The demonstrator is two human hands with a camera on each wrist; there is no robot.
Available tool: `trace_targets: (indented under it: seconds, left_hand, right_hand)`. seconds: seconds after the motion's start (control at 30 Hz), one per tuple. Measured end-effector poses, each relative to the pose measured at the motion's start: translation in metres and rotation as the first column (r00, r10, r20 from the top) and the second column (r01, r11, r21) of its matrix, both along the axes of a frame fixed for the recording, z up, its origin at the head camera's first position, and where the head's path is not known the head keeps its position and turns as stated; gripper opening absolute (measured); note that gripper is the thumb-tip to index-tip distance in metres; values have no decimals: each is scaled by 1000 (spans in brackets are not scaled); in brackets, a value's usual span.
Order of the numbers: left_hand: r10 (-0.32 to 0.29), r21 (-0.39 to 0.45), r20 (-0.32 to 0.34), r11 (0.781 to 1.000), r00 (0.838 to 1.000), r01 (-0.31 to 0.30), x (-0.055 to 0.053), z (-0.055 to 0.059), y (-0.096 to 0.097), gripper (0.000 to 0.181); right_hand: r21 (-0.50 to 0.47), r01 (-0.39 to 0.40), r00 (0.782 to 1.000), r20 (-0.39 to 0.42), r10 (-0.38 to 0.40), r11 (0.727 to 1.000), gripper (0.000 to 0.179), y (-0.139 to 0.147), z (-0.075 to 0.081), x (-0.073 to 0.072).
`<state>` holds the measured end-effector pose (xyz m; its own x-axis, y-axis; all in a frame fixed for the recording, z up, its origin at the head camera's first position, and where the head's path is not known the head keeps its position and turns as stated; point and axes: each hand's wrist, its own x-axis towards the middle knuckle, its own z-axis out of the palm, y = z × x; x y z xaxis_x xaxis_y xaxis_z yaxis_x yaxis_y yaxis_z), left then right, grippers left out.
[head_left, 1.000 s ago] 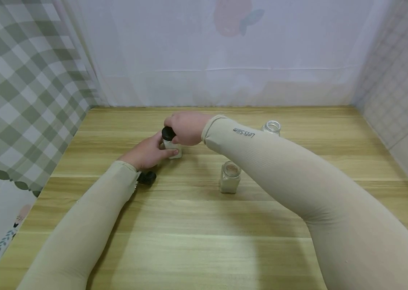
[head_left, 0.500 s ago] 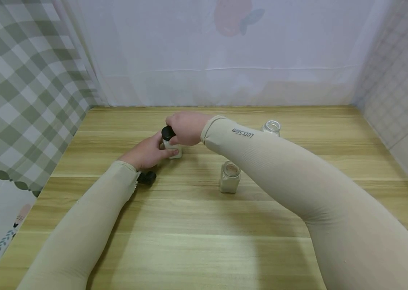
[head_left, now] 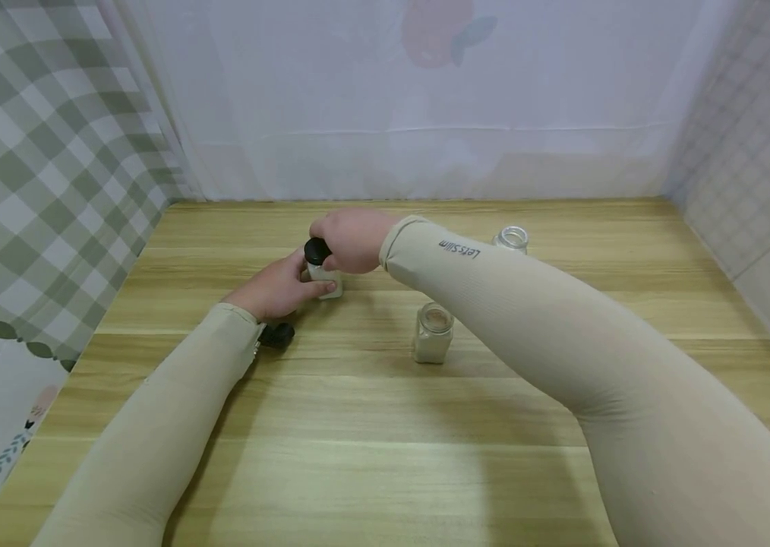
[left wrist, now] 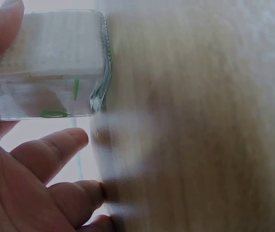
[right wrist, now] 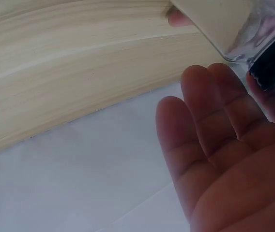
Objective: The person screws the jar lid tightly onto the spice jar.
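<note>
While the left hand (head_left: 274,292) is grasping a square glass jar (head_left: 327,276) between thumb and fingers, the right hand (head_left: 358,241) is pinching the black lid (head_left: 317,251) on its top. This jar is being held at the far part of the table (head_left: 358,425), left of the middle; whether its bottom is touching the wood, I cannot tell. Other fingers of the right hand are extending almost straight. Nearer and more to the right, a second jar (head_left: 433,342) is standing upright with its mouth open, and farther back a third jar (head_left: 511,239) is standing, partly hiding behind the right sleeve (head_left: 494,296). Beside the left cuff (head_left: 240,313), a small black object (head_left: 279,336) is showing.
</note>
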<state>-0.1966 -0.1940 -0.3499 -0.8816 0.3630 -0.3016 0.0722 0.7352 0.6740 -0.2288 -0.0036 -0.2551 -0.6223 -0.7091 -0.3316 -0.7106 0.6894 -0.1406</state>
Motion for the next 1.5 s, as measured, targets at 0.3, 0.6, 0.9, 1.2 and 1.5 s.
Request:
trace_targets:
  seconds: [0.3, 0.6, 0.9, 1.2, 1.5]
  left_hand:
    - [-2, 0, -10, 1000, 1000, 2, -1, -1, 0, 77]
    - [6, 1, -2, 1000, 1000, -6, -1, -1, 1, 74]
    - [0, 2, -5, 1000, 1000, 0, -2, -2, 0, 77]
    - [2, 14, -2, 1000, 1000, -2, -1, -2, 0, 76]
    - [6, 11, 2, 1000, 1000, -6, -1, -1, 1, 74]
  right_hand:
    - [-7, 31, 999, 16, -31, 1000, 33, 1, 0, 1]
    - [-16, 49, 999, 7, -49, 999, 39, 2, -1, 1]
    - [-14, 7, 1000, 14, -7, 1000, 53, 2, 0, -1]
    - [-21, 8, 1000, 7, -8, 1000, 33, 1, -1, 0]
    - [-23, 38, 999, 13, -38, 999, 37, 1, -2, 1]
